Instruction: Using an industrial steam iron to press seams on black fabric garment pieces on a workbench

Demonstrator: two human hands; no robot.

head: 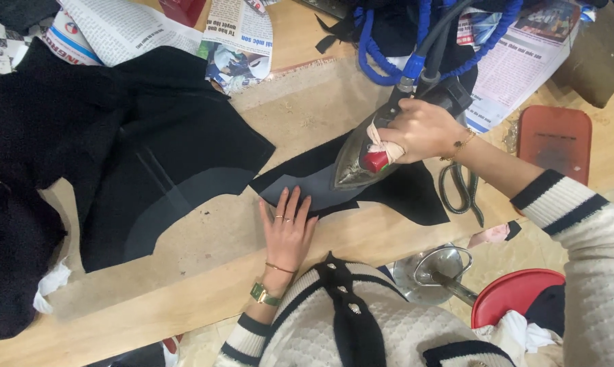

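Fabric [395, 190], a dark cut piece, lies flat on the tabletop [205, 238] under the left hand [286, 228], spread open pressing it, while the right hand [422, 129], just beyond, grips the iron [361, 160] mid-piece, pressing seemingly unfinished.

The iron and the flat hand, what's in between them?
Only dark fabric lies between the iron and the flat left hand, seen in the head view.
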